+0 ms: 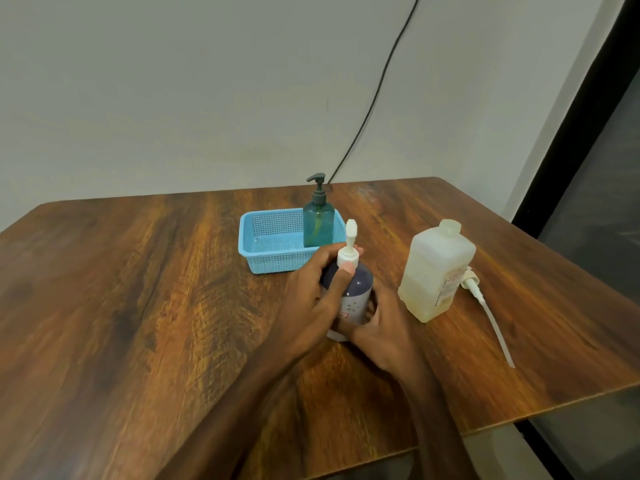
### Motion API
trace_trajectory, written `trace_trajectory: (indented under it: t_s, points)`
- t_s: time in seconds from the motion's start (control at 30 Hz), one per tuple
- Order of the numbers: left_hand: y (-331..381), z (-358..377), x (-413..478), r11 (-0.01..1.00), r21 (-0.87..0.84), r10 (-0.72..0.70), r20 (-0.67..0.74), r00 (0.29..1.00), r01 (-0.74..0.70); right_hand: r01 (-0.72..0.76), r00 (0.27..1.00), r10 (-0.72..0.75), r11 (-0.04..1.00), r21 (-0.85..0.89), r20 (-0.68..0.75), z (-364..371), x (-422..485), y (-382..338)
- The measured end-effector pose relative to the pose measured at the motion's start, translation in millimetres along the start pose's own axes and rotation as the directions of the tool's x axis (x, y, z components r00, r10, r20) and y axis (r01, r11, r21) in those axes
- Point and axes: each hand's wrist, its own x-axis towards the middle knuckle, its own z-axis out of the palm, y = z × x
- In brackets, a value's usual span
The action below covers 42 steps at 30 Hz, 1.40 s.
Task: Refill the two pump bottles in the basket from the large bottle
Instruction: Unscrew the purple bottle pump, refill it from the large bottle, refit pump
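The wide wooden table (138, 306) fills the view, a broad stretch of wood lying left of the hands, and its right edge runs close past the large bottle (433, 271). That bottle stands uncapped, just right of the hands. Towards the back sits the blue basket (273, 244), with the green pump bottle (318, 226) upright in its right end. In front of the basket the purple pump bottle (360, 282) stands on the table between both hands. The left hand (308, 292) curls round the white pump collar, thumb pressed on it, and the right hand (381, 334) grips the lower body. A loose white pump (472, 280) with its tube lies just right of the large bottle.
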Motion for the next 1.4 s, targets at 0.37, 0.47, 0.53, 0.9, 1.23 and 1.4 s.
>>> trace_trajectory:
  t_s: [0.37,0.47,0.53,0.9,1.23,1.4]
  points:
    - [2,2,33,0.998,0.056,-0.021,0.134,0.991,0.013,0.054,0.998,-0.055,0.998,-0.017,-0.030,4,5,14]
    - [-11,-1,28,1.000,-0.020,0.005,0.171,0.985,-0.002,0.081,0.997,-0.081,0.997,-0.002,-0.018,2,8,18]
    - [-19,-7,21,0.986,-0.164,-0.002,0.167,0.986,0.030,0.073,0.997,-0.073,0.997,0.023,-0.009,2,10,21]
    - [-24,-10,20,0.977,-0.207,-0.058,0.017,0.998,0.060,0.032,0.999,-0.032,0.999,0.007,-0.017,3,10,18]
    - [-31,-20,10,0.996,-0.077,0.056,0.086,0.995,-0.049,0.213,0.975,-0.217,0.972,0.099,0.038,-33,-10,-6]
    - [-35,-28,11,0.993,-0.082,0.088,0.040,0.995,-0.084,0.320,0.947,-0.320,0.946,-0.045,0.004,-26,2,-39]
